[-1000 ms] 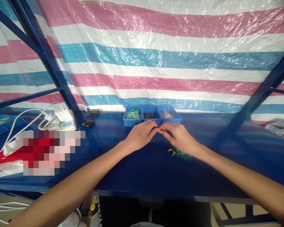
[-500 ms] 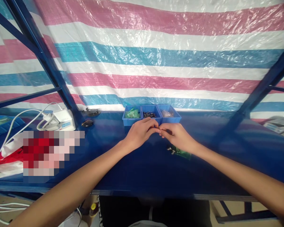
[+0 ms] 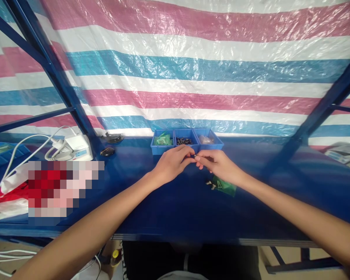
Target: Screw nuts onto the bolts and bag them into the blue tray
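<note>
My left hand (image 3: 175, 162) and my right hand (image 3: 217, 161) meet fingertip to fingertip above the blue table. Both are closed in a pinch around a tiny dark piece (image 3: 195, 156), mostly covered by the fingers and too small to name. Below my right hand lies a green plastic bag (image 3: 226, 187), with a few small metal parts (image 3: 210, 184) at its left. Just beyond my hands stand three joined blue bins: the left bin (image 3: 162, 150) has green bags, the middle bin (image 3: 194, 149) small dark parts, and the right bin (image 3: 211, 147) clear bags.
On the left are a white power strip (image 3: 80, 147) with cables, a black object (image 3: 107, 151), red and white material (image 3: 8, 194) partly blurred out, and another blue bin (image 3: 20, 149). Blue frame posts rise at both sides before a striped sheet (image 3: 192, 70).
My right hand has shifted and turned slightly, its fingers rolling at the tips. More of the green bag and the tiny dark piece now shows. My left hand stays almost still.
</note>
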`<move>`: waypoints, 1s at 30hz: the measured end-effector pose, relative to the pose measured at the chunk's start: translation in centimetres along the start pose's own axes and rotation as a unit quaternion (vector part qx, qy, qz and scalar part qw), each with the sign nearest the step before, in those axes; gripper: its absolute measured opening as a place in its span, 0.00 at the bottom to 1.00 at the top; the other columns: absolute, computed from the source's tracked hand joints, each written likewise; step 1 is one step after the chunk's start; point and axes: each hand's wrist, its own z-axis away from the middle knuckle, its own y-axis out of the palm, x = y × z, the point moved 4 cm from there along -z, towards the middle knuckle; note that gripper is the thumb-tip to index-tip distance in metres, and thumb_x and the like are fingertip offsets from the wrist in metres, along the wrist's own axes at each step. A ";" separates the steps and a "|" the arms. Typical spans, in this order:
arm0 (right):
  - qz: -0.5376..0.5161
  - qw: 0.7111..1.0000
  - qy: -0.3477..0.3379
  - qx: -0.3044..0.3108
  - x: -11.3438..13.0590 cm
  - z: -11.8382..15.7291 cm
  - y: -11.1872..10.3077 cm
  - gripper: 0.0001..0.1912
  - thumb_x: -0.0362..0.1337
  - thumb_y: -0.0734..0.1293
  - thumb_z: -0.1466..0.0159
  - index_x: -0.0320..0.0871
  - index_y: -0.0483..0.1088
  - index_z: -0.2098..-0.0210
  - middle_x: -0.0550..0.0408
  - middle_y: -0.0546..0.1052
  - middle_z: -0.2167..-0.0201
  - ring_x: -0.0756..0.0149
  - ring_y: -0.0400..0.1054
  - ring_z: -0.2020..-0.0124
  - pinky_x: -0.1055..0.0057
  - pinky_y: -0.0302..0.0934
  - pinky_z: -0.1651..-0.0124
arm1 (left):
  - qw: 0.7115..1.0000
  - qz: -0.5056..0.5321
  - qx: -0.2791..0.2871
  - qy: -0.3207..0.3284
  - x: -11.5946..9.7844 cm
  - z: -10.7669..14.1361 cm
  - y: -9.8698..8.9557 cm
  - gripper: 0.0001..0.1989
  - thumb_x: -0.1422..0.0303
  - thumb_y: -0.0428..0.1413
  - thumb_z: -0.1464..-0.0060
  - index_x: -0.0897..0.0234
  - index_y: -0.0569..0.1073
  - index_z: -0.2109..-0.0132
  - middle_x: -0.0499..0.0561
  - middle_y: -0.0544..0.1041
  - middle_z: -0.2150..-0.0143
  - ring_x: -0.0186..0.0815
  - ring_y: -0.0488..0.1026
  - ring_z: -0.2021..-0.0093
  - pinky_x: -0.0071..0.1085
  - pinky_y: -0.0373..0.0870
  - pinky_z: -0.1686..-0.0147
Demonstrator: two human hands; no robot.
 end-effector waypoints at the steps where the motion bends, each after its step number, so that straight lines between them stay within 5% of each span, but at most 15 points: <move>1: 0.010 1.000 -0.006 -0.008 -0.1 0.0 -0.2 0.17 0.49 0.63 0.29 0.43 0.74 0.66 0.53 0.78 0.70 0.65 0.71 0.69 0.67 0.65 0.64 | 1.000 -0.006 0.005 -0.005 0.0 0.0 0.0 0.06 0.64 0.53 0.31 0.60 0.72 0.52 0.49 0.76 0.57 0.35 0.74 0.59 0.32 0.69 0.58; 10: 0.140 0.981 -0.118 -0.063 1.2 0.4 -0.4 0.07 0.38 0.65 0.30 0.43 0.74 0.61 0.52 0.80 0.65 0.65 0.72 0.69 0.67 0.64 0.64 | 0.999 -0.028 0.040 -0.020 -0.2 0.0 0.5 0.14 0.61 0.46 0.27 0.62 0.72 0.56 0.48 0.75 0.62 0.34 0.73 0.63 0.30 0.64 0.64; 17: -0.057 0.997 -0.020 -0.050 1.0 0.2 0.1 0.12 0.43 0.68 0.32 0.43 0.72 0.53 0.50 0.81 0.64 0.61 0.77 0.63 0.71 0.65 0.72 | 0.999 -0.030 -0.021 0.008 -0.5 -0.1 0.0 0.17 0.63 0.46 0.27 0.64 0.74 0.61 0.48 0.71 0.67 0.33 0.70 0.66 0.30 0.63 0.65; 22: -0.108 0.993 0.025 -0.042 0.5 -0.3 -0.3 0.17 0.49 0.72 0.37 0.42 0.72 0.58 0.49 0.81 0.66 0.58 0.77 0.62 0.71 0.63 0.74 | 0.999 -0.040 -0.030 -0.010 -0.4 -0.2 -0.4 0.15 0.63 0.47 0.28 0.63 0.76 0.57 0.48 0.73 0.65 0.32 0.70 0.66 0.30 0.64 0.65; 30: 0.131 0.980 -0.084 -0.120 0.5 -6.9 -3.6 0.06 0.38 0.69 0.35 0.42 0.72 0.62 0.52 0.79 0.69 0.62 0.73 0.67 0.65 0.64 0.62 | 0.993 -0.101 -0.020 -0.050 0.6 -0.4 -1.3 0.11 0.64 0.48 0.30 0.61 0.74 0.51 0.51 0.75 0.57 0.33 0.72 0.66 0.31 0.65 0.67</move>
